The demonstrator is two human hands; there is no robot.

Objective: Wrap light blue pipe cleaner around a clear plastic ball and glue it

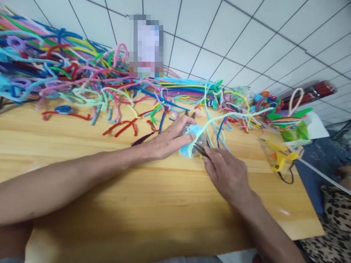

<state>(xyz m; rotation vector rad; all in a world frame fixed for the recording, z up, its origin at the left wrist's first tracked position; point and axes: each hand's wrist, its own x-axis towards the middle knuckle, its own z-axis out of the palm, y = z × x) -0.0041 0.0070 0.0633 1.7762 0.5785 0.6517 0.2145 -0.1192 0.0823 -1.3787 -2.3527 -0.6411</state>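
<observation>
My left hand (172,137) is closed around a clear rounded plastic piece (202,140) partly wrapped in blue and pale green pipe cleaners. The wrapped blue side (185,149) faces me, under my thumb. From it a long pale green pipe cleaner (225,117) runs up and to the right, its far end loose in the air. In my right hand (226,170) is a dark pointed tool (201,149), which looks like tweezers. Its tip meets the wrapped edge of the plastic piece. My fingers hide most of its handle.
Tangled coloured pipe cleaners (90,78) lie along the wall side of the wooden table (137,212). A yellow hot glue gun (281,157) rests at the right edge, near a striped round ornament (287,120). A purple tassel (142,138) lies beside my left wrist.
</observation>
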